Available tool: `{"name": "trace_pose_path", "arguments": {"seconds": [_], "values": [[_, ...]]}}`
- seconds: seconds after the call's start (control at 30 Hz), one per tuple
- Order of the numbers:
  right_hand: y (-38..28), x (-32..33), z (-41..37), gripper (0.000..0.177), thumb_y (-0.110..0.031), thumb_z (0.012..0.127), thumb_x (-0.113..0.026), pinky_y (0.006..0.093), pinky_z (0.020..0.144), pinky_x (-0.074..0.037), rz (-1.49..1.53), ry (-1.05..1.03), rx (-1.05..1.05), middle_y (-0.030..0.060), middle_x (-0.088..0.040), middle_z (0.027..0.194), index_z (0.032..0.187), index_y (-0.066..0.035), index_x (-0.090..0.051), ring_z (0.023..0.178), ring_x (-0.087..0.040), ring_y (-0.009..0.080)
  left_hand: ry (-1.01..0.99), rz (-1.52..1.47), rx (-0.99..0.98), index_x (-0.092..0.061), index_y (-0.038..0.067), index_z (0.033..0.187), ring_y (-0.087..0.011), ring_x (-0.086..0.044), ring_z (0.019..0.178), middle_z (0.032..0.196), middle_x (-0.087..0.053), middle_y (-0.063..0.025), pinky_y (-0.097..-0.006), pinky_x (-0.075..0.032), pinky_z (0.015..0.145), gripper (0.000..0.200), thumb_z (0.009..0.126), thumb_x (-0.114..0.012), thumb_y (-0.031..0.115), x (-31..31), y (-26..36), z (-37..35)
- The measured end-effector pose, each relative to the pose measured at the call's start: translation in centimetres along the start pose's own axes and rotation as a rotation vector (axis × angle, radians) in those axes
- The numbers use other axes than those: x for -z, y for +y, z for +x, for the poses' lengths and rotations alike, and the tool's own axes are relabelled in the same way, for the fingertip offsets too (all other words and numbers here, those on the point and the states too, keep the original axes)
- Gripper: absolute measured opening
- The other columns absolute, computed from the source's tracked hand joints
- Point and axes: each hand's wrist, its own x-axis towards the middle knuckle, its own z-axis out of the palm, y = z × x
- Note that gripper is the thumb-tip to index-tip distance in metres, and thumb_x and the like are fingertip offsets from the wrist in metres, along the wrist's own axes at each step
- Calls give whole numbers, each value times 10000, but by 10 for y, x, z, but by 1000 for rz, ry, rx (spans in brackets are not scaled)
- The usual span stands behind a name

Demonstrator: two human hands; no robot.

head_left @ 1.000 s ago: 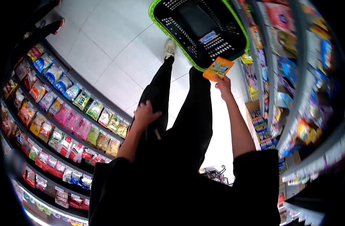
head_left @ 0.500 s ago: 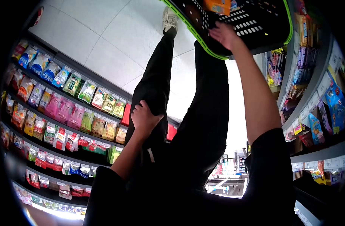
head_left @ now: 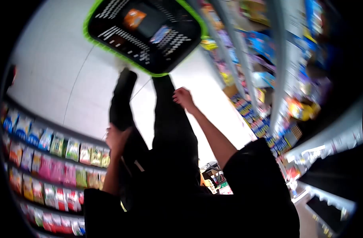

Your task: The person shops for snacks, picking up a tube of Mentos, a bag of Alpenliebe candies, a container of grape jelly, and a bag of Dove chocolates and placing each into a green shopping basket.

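My left hand [head_left: 117,139] lies against my left leg with the thumb apart from the fingers; it holds nothing that I can see. Beside my right leg, my right hand [head_left: 183,98] hangs with its fingers loosely curled in, and nothing shows in it. In front of my feet is a black shopping basket [head_left: 164,74] with a bright green rim, apart from both hands. Inside it are an orange packet [head_left: 134,18] and a blue and white packet [head_left: 161,35], both blurred.
Shelves of bagged snacks [head_left: 50,168] run along the left. On the right, a blurred shelf rack [head_left: 276,79] carries colourful packets. Pale tiled floor [head_left: 58,71] lies between them.
My right hand has come away from the basket and drawn back beside my right leg, its fingers now curled. The view has turned, so the basket appears further left and shows more of its inside.
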Motion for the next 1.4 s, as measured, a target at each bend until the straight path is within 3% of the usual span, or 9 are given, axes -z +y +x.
{"name": "trace_pose_path", "arguments": {"seconds": [0.13,0.53,0.8,0.87,0.97,1.13,1.2,1.33,1.4], "values": [[23,14,-61,129,-152,901,-562,242,624,-462,-166,304,143,38,-607,771,910,-28,-593,694,-568,111,36,-196,-69,-474,18,1142,-414,-585,1004,1122,-566,-241,-494,-483,832,809,650,-706,617,30,0,8],[8,69,-191,156,-161,876,-590,275,741,-488,-78,239,489,57,-658,843,957,-31,-614,799,-620,150,170,-248,-458,-556,2,1105,-432,-593,972,1038,-604,-273,-488,-476,823,555,844,-562,492,39,-32,19],[50,134,-184,131,-168,876,-589,293,597,-501,101,360,391,64,-650,795,928,-52,-620,715,-620,149,212,-331,-620,-654,28,969,-327,-660,845,885,-686,-181,-398,-510,750,342,852,-605,347,70,-1,-11],[57,147,-170,121,-136,877,-573,277,573,-496,-27,469,476,67,-652,787,914,-31,-620,677,-624,145,248,-454,-751,-671,25,952,-290,-660,837,867,-690,-164,-375,-504,762,304,849,-598,302,59,2,7],[16,162,-209,111,-79,910,-517,250,562,-482,338,452,665,68,-651,799,946,-27,-609,662,-621,134,186,-588,-717,-687,14,910,-144,-606,787,815,-679,-71,-303,-491,728,217,840,-574,185,75,32,-24],[-55,227,-250,94,-118,938,-522,237,520,-445,741,721,1066,36,-605,765,910,-56,-587,595,-536,91,175,-446,-835,-705,45,924,-172,-630,788,839,-695,-89,-311,-493,736,259,808,-590,246,83,64,4],[-81,255,-277,86,-126,917,-537,251,524,-454,601,967,979,25,-576,736,926,-48,-571,645,-551,90,133,-259,-745,-699,44,900,-189,-641,804,847,-697,-84,-319,-501,742,250,800,-598,250,89,81,14],[-99,332,-232,294,-86,799,-639,332,801,-472,413,1222,1066,129,-587,931,1057,-16,-515,855,-586,254,-9,-133,-840,-670,38,898,-172,-630,757,800,-683,-102,-319,-515,662,245,802,-606,255,117,125,-53],[-115,345,-222,230,-74,798,-641,288,620,-457,339,1457,1179,65,-605,820,1010,-27,-564,716,-558,132,-182,-328,-731,-639,89,1035,-154,-587,657,782,-617,-56,-293,-486,547,236,868,-568,240,126,140,-95]]}}
